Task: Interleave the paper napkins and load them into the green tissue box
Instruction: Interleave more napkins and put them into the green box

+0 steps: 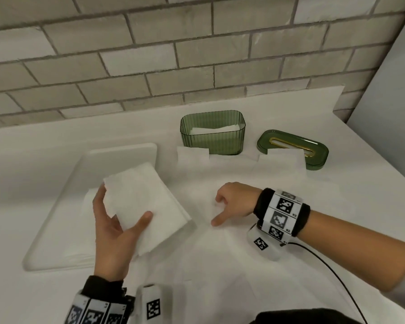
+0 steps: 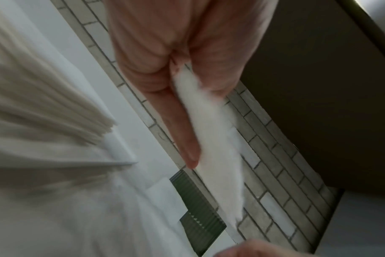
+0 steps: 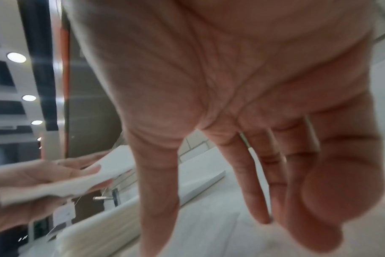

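My left hand (image 1: 114, 226) pinches a napkin (image 1: 136, 202) above the tray (image 1: 56, 230), thumb on top; my right hand (image 1: 234, 202), fingers loose and downward, touches napkins spread before the green box (image 1: 212, 139).

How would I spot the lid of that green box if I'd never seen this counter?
Find the tiled wall behind the white counter. Below it stands the open green box, and the lid lies flat to its right. Only the lid has a gold-rimmed slot.
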`<act>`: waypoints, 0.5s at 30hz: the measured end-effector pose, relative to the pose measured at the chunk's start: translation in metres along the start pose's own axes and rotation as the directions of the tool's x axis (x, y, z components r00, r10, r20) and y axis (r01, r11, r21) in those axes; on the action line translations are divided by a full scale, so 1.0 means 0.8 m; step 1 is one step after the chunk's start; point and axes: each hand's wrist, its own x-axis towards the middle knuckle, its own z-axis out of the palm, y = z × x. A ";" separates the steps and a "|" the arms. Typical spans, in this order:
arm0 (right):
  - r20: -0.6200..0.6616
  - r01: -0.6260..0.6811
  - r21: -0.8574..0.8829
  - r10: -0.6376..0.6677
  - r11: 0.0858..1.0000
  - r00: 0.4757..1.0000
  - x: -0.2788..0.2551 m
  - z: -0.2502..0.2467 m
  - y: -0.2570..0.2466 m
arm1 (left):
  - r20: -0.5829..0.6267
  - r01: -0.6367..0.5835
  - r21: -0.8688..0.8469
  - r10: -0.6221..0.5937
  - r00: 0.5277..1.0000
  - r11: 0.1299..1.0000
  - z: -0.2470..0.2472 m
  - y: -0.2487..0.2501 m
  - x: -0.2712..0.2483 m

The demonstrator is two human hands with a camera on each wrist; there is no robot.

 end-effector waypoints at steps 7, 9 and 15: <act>-0.144 -0.002 -0.064 -0.007 0.998 0.990 0.018 0.019 -0.032 | 0.133 -0.090 0.109 0.075 0.988 0.990 -0.037 -0.021 -0.040; -0.205 0.051 0.013 -0.047 0.999 0.978 0.018 0.017 -0.033 | 0.142 -0.041 0.119 0.023 0.990 0.992 -0.047 -0.026 -0.048; -0.329 0.269 0.286 -0.170 0.920 0.929 0.005 -0.018 -0.016 | 0.036 0.042 0.099 -0.046 0.998 0.994 -0.062 -0.027 -0.051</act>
